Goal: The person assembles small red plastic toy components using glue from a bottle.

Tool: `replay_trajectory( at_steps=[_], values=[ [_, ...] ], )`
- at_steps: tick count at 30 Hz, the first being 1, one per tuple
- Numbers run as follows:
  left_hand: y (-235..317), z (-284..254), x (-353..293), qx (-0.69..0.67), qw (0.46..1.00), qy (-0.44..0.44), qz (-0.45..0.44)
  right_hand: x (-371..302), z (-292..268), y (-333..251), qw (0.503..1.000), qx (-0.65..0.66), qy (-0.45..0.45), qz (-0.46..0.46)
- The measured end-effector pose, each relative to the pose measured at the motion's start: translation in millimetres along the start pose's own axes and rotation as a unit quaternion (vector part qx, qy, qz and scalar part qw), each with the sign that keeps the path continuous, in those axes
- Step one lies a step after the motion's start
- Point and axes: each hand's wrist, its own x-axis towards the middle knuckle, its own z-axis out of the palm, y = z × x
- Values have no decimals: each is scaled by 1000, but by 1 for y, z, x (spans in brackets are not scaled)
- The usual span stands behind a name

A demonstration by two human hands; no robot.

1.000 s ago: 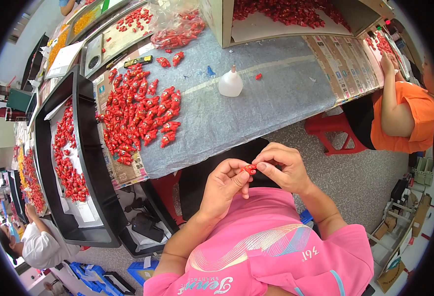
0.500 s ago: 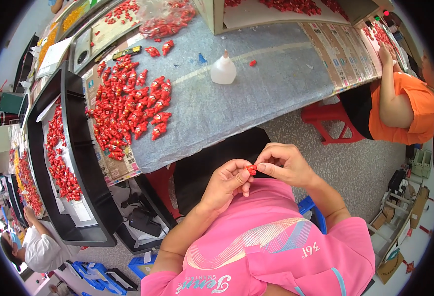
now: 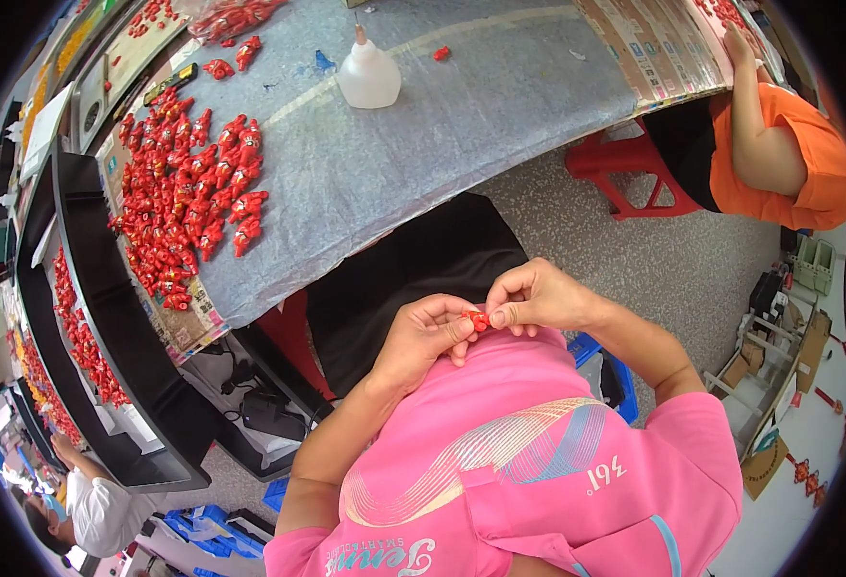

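Observation:
A small red figurine [image 3: 477, 320] is pinched between my two hands, just in front of the pink shirt and beyond the table's near edge. My left hand [image 3: 429, 334] grips it between thumb and fingers. From the other side, my right hand [image 3: 536, 298] has its thumb and forefinger closed at the figurine's end. Whether the right fingers also hold some tiny part cannot be made out. On the table's left side lies a heap of similar red figurines [image 3: 177, 183]. A white squeeze bottle [image 3: 369, 75] with a narrow tip stands upright near the far edge.
The table has a grey-blue cover [image 3: 423, 125]. A lone red piece [image 3: 442, 54] lies right of the bottle. A black tray [image 3: 144, 337] with red pieces stands at the left. A person in orange [image 3: 764, 154] sits at the right, beside a red stool [image 3: 634, 178]. Another person [image 3: 96, 510] works at lower left.
The view has shifted, so the table and heap appear higher and further left. Both hands still hold the red figurine together, with slight finger movement.

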Motion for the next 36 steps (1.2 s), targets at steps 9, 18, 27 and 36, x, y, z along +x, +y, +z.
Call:
replay_trajectory(
  at_steps=[9,18,27,36],
  values=[
    [1,-4,4,21,999,-15,-35,-3,8,16,998,43,3,42],
    [3,-4,8,75,995,-23,-62,-6,15,31,995,85,17,49],
    [0,-5,9,87,993,-19,-72,-5,17,35,994,85,14,61],
    [0,-5,9,92,993,-23,-68,-5,17,35,995,77,12,63]
  ],
)
